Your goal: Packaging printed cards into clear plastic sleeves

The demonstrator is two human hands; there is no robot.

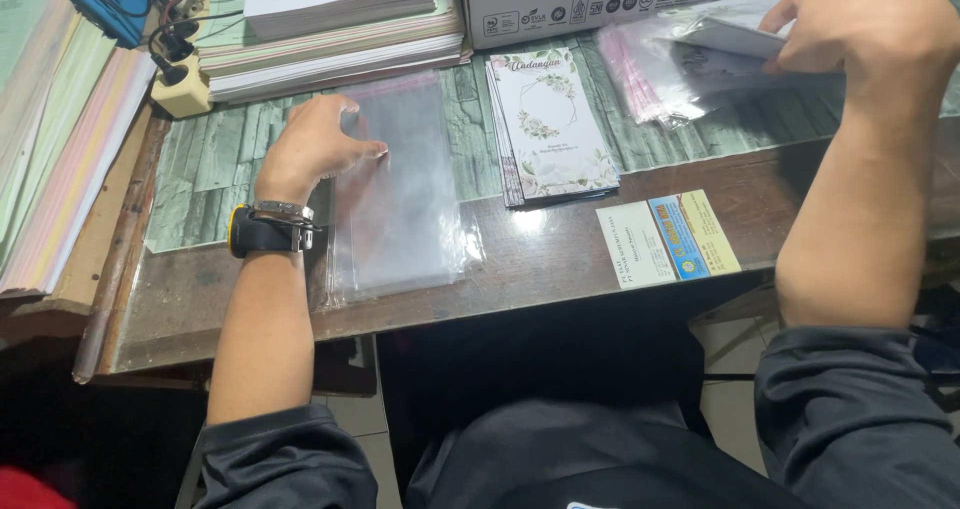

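The left hand (318,147) lies flat, fingers spread, on the upper left edge of a stack of clear sleeves (400,194) whose long axis runs away from the person; the glossy film sits directly under and right of that hand. The right hand (860,24), far to the right, pinches a white card (728,37) over another heap of bagged cards (670,79). Between them lies a floral card stack (553,127) on the glass-topped desk (560,259).
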